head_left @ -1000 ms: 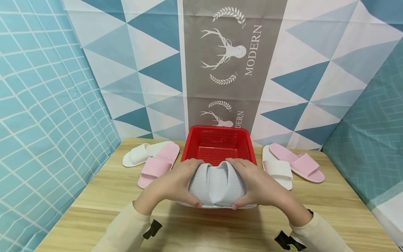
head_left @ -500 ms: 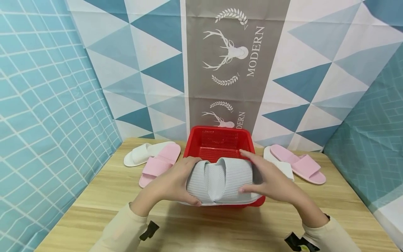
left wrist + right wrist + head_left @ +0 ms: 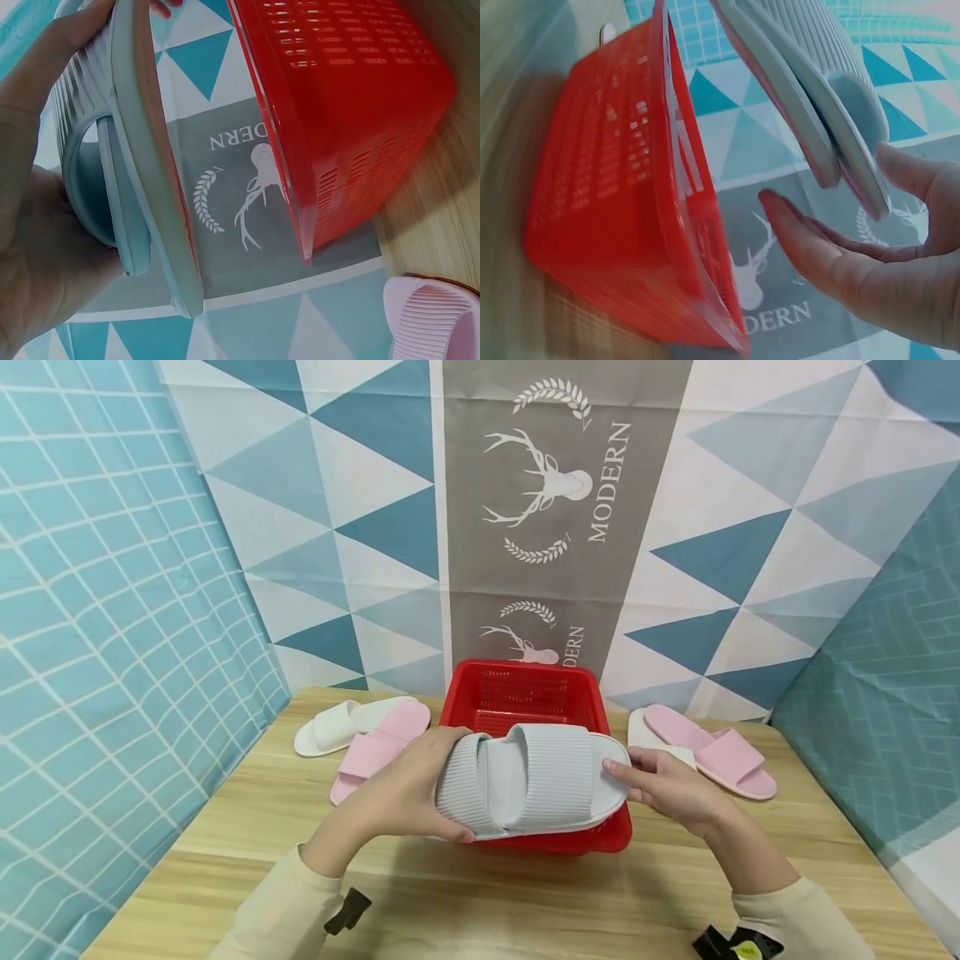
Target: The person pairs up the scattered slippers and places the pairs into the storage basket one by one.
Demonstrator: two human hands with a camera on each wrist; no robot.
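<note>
Two pale-grey slippers (image 3: 558, 777) held above the red basket (image 3: 517, 693) | left hand (image 3: 416, 793) clamped round one end | right hand (image 3: 671, 789) parted at the other, contact hard to tell | best pinch both soles together

The grey slippers (image 3: 558, 777) hide much of the near side of the red basket (image 3: 517, 693) from me, and most fingers of the left hand (image 3: 420, 789) are out of sight behind them. The right hand (image 3: 671, 789) and a pink slipper (image 3: 708, 747) cover parts of a white slipper (image 3: 651, 737). The basket blocks the start of the lowest word on the wall cloth (image 3: 378, 531). In the right wrist view the basket is blurred.
</note>
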